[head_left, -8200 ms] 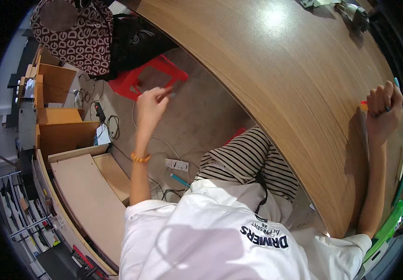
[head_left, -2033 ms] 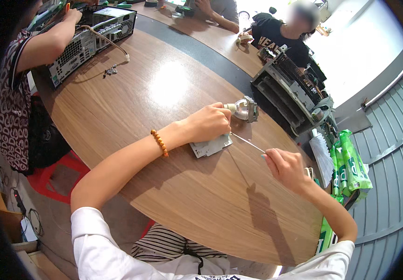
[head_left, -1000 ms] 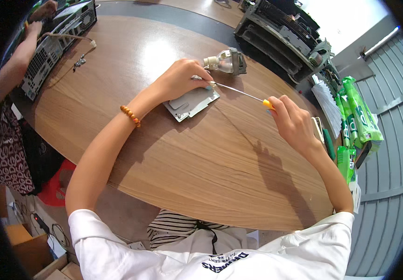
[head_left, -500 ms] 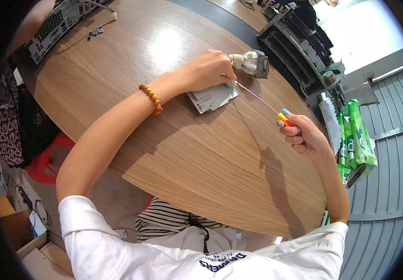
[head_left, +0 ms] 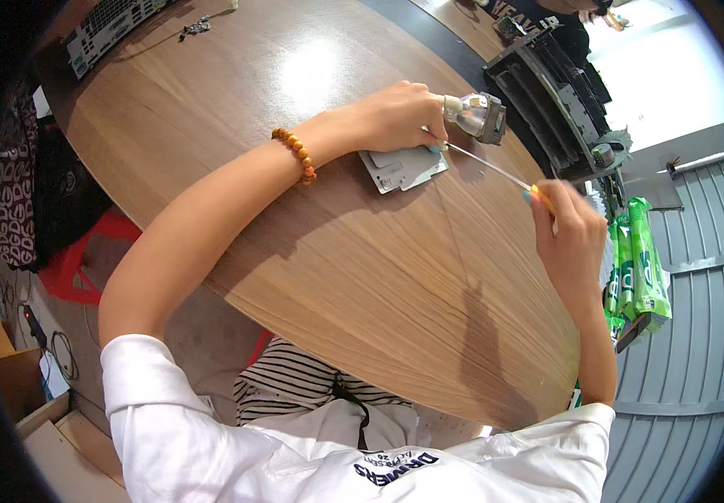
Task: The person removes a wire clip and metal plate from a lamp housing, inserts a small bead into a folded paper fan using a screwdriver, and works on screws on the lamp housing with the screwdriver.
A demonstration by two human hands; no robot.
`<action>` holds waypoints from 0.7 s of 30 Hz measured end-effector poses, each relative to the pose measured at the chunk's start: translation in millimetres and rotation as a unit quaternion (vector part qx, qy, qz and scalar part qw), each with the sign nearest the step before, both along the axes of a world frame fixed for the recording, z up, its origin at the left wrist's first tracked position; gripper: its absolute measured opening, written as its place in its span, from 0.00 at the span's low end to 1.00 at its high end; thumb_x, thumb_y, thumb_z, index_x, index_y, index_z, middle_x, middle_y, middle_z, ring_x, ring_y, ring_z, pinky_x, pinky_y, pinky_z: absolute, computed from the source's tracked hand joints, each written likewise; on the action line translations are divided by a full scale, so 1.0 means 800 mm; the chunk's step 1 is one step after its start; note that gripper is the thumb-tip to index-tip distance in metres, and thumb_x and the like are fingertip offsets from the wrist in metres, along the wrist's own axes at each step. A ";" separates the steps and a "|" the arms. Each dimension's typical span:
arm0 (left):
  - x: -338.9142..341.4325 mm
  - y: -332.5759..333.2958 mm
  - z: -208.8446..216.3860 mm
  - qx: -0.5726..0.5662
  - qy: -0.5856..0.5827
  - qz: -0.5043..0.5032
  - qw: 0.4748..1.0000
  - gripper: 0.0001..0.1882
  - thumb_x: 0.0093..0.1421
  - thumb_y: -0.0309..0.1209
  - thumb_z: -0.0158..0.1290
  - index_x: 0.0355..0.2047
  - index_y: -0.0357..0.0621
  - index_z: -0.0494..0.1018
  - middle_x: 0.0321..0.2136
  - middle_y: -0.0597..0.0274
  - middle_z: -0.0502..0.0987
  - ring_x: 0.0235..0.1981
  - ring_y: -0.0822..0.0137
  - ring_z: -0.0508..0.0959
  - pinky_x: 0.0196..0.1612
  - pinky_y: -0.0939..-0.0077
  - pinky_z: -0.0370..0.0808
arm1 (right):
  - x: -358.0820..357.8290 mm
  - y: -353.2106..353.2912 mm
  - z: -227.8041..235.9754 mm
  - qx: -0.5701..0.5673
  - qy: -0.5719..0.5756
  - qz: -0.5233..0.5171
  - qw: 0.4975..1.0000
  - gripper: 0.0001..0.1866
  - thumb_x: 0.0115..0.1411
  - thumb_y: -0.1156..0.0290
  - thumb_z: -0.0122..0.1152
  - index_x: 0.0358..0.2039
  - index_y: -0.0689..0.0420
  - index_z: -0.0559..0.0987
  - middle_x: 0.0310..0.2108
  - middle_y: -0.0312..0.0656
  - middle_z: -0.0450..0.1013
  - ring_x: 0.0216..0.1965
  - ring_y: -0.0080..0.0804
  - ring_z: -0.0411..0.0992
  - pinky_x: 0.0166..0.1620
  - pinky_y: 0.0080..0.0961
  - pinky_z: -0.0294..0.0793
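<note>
Over the far middle of the table, my left hand is closed round the pale base of a glass reflector lamp, which has a grey frame at its front. Beneath that hand lies a flat grey metal plate, partly hidden by my fingers. To the right, my right hand is closed on the handle of a long-shafted screwdriver. Its handle looks yellow, and its shaft runs to my left thumb at the lamp's base. What exactly the tip touches is hidden.
Small dark metal parts lie at the far left near a perforated metal case. A black slotted unit stands at the far right. Green packages sit beyond the right edge. Another person's dark shirt shows at the back.
My right hand has turned over on the screwdriver handle, knuckles now upward, and is blurred. My left hand keeps its grip on the lamp. The whole view has shifted slightly.
</note>
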State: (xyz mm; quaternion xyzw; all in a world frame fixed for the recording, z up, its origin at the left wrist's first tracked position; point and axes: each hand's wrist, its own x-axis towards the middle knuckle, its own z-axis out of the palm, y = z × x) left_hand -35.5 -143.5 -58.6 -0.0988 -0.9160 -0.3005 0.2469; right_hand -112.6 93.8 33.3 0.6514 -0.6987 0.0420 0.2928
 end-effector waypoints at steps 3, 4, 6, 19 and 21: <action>0.001 -0.001 0.001 0.000 0.004 -0.009 1.000 0.09 0.49 0.27 0.57 0.32 0.47 0.80 0.26 0.55 0.75 0.30 0.61 0.75 0.36 0.70 0.71 | -0.009 0.014 0.005 0.157 -0.414 -0.183 0.878 0.11 0.60 0.64 0.53 0.25 0.58 0.72 0.14 0.30 0.56 0.12 0.18 0.54 0.15 0.21 0.51; 0.000 -0.002 0.001 -0.003 0.005 -0.014 1.000 0.09 0.49 0.27 0.57 0.33 0.46 0.80 0.26 0.55 0.76 0.30 0.61 0.75 0.36 0.70 0.71 | -0.007 0.010 0.012 0.165 -0.661 -0.249 0.689 0.15 0.64 0.60 0.46 0.26 0.58 0.71 0.13 0.25 0.53 0.12 0.12 0.48 0.15 0.14 0.42; 0.004 -0.005 0.003 0.019 -0.008 -0.029 0.999 0.10 0.48 0.27 0.57 0.33 0.47 0.80 0.26 0.55 0.76 0.30 0.62 0.75 0.36 0.71 0.71 | -0.023 0.026 -0.016 0.153 -0.807 -0.213 0.528 0.15 0.64 0.59 0.44 0.28 0.57 0.70 0.13 0.24 0.51 0.11 0.11 0.47 0.13 0.14 0.41; 0.011 -0.008 0.012 0.118 -0.093 -0.054 0.987 0.11 0.47 0.25 0.59 0.34 0.49 0.80 0.27 0.62 0.79 0.28 0.73 0.75 0.34 0.79 0.71 | 0.036 0.060 -0.035 0.048 -0.872 -0.112 0.475 0.18 0.65 0.58 0.42 0.28 0.60 0.71 0.11 0.23 0.53 0.10 0.12 0.48 0.13 0.13 0.43; 0.006 -0.010 0.003 0.148 -0.078 -0.080 0.983 0.11 0.49 0.24 0.58 0.35 0.48 0.80 0.27 0.63 0.80 0.27 0.76 0.75 0.33 0.82 0.72 | 0.031 0.058 -0.045 0.037 -0.739 -0.126 0.661 0.15 0.64 0.62 0.46 0.29 0.60 0.73 0.11 0.27 0.57 0.10 0.14 0.51 0.14 0.14 0.46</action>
